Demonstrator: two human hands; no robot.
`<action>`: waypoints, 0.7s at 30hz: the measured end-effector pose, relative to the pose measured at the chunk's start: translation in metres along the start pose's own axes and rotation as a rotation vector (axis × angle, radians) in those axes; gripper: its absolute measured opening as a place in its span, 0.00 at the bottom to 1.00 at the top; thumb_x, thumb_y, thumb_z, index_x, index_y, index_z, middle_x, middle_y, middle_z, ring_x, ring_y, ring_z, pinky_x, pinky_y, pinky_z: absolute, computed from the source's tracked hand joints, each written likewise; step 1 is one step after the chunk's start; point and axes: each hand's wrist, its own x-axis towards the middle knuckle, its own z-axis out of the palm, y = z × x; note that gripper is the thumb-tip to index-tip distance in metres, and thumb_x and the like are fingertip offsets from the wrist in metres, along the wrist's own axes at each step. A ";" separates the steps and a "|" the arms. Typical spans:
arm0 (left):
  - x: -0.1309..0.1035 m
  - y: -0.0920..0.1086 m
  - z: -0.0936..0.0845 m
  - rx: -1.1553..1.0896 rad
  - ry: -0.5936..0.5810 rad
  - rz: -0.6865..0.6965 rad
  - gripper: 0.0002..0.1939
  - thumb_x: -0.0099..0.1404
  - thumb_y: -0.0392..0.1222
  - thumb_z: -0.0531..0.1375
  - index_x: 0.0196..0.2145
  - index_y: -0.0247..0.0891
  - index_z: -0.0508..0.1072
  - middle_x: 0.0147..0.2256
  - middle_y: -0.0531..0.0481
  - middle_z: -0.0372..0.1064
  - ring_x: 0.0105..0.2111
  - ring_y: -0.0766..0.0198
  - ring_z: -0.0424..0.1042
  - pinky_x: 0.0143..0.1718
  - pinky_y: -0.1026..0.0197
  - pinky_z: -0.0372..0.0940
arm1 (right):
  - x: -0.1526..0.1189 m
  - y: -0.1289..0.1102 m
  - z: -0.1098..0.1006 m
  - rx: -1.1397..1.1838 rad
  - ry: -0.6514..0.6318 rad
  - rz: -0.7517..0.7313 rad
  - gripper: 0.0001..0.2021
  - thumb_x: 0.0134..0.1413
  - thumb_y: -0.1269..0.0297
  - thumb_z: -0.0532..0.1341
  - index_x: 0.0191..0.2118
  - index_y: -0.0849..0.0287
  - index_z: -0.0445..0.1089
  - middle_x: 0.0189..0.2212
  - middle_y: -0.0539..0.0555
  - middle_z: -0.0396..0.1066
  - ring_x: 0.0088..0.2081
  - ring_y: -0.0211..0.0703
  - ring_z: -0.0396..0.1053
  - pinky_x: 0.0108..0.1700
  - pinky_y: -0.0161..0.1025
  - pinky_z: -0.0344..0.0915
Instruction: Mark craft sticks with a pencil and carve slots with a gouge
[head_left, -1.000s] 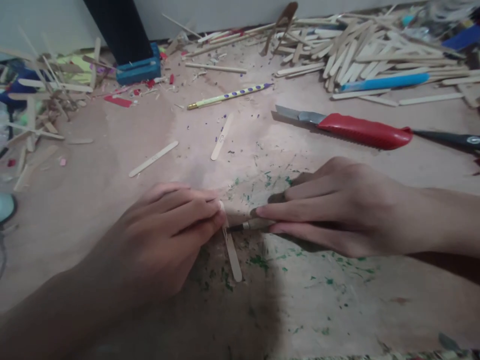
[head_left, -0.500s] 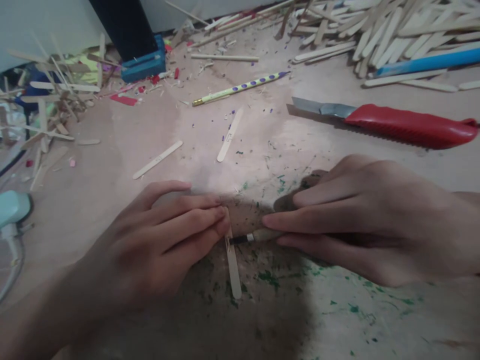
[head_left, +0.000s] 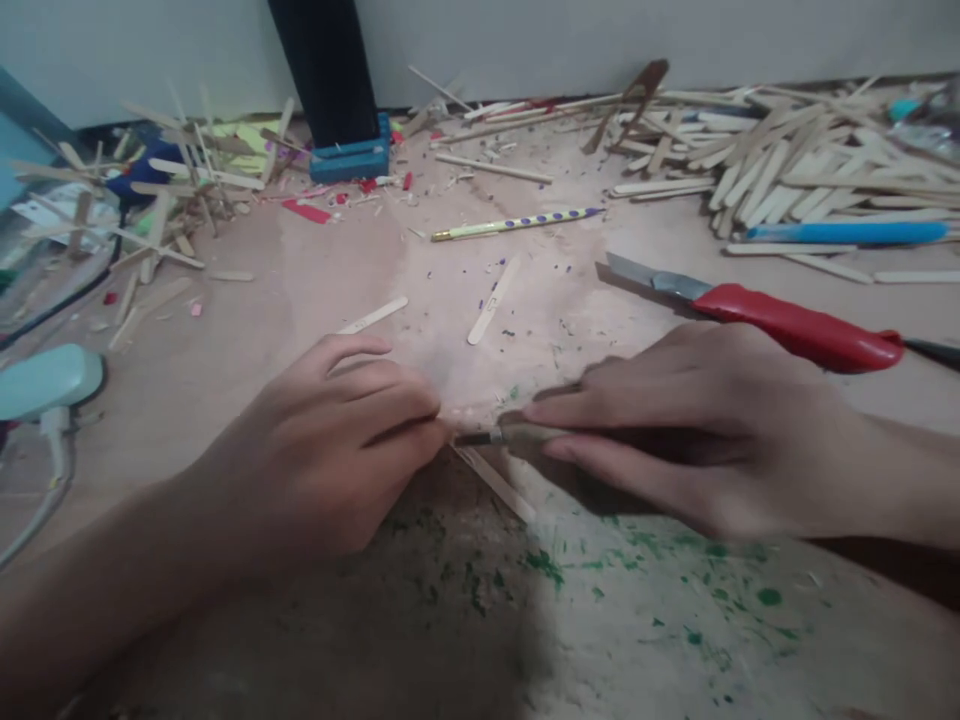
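Note:
My left hand (head_left: pixel 345 450) presses its closed fingertips on the upper end of a flat wooden stick (head_left: pixel 499 487), which slants down to the right on the table. In my right hand (head_left: pixel 697 430) is a small carving tool (head_left: pixel 517 436) with a pale handle, pinched between thumb and fingers. Its dark tip points left and meets the stick beside my left fingertips. Beyond my hands lie two more sticks with small marks, one in the middle (head_left: pixel 493 303) and one at the left (head_left: pixel 377 315).
A red utility knife (head_left: pixel 802 322) lies behind my right hand, blade out. Farther back are a dotted pencil (head_left: pixel 517 224), a blue pen (head_left: pixel 851 233) and a stick pile (head_left: pixel 795 175). Scraps (head_left: pixel 157 220) and a pale green plug (head_left: pixel 52 383) are at left.
The view has tilted up, showing more of the wall. The held stick has turned from near upright to a slant, its lower end now farther right. Both hands keep their holds.

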 end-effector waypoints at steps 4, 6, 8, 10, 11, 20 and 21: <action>0.004 -0.006 0.000 -0.005 0.010 -0.046 0.09 0.78 0.32 0.58 0.46 0.38 0.79 0.45 0.49 0.81 0.41 0.57 0.78 0.52 0.49 0.66 | 0.014 -0.005 0.015 -0.022 0.285 0.259 0.07 0.67 0.63 0.71 0.45 0.57 0.87 0.32 0.51 0.85 0.25 0.37 0.76 0.26 0.34 0.68; 0.004 -0.010 -0.002 -0.033 0.019 -0.097 0.11 0.79 0.32 0.57 0.44 0.40 0.79 0.43 0.51 0.81 0.41 0.58 0.77 0.49 0.52 0.65 | 0.022 -0.005 0.019 0.011 0.344 0.331 0.07 0.68 0.62 0.70 0.41 0.55 0.88 0.34 0.51 0.86 0.30 0.40 0.79 0.28 0.34 0.70; 0.004 -0.014 -0.003 -0.081 -0.011 -0.158 0.13 0.79 0.33 0.56 0.43 0.41 0.80 0.41 0.53 0.80 0.41 0.60 0.77 0.49 0.54 0.64 | 0.026 -0.002 0.018 0.036 0.340 0.350 0.09 0.69 0.61 0.70 0.38 0.54 0.87 0.34 0.50 0.86 0.31 0.40 0.80 0.29 0.33 0.71; 0.003 -0.017 -0.005 -0.145 -0.061 -0.217 0.14 0.80 0.33 0.55 0.42 0.41 0.81 0.41 0.54 0.79 0.42 0.61 0.76 0.49 0.57 0.64 | 0.027 0.001 0.012 0.010 0.311 0.362 0.09 0.69 0.60 0.70 0.37 0.52 0.87 0.32 0.49 0.86 0.29 0.38 0.79 0.27 0.32 0.70; 0.004 -0.018 -0.006 -0.178 -0.085 -0.246 0.15 0.80 0.33 0.55 0.42 0.41 0.82 0.41 0.54 0.79 0.42 0.62 0.76 0.49 0.58 0.63 | 0.027 0.003 0.008 -0.013 0.293 0.356 0.08 0.68 0.59 0.71 0.37 0.51 0.88 0.32 0.48 0.85 0.28 0.38 0.79 0.26 0.32 0.69; 0.005 -0.029 -0.004 -0.358 -0.072 -0.383 0.17 0.79 0.34 0.56 0.44 0.49 0.85 0.42 0.58 0.81 0.42 0.65 0.78 0.45 0.62 0.63 | 0.017 0.012 -0.006 -0.019 0.085 0.273 0.07 0.70 0.60 0.68 0.39 0.47 0.85 0.31 0.46 0.84 0.27 0.40 0.81 0.18 0.31 0.70; 0.005 -0.029 -0.003 -0.367 -0.070 -0.391 0.17 0.79 0.35 0.56 0.43 0.49 0.85 0.43 0.59 0.82 0.43 0.65 0.78 0.45 0.62 0.63 | 0.016 0.013 -0.005 -0.043 0.091 0.256 0.06 0.70 0.60 0.69 0.40 0.46 0.85 0.32 0.46 0.85 0.29 0.42 0.83 0.20 0.32 0.72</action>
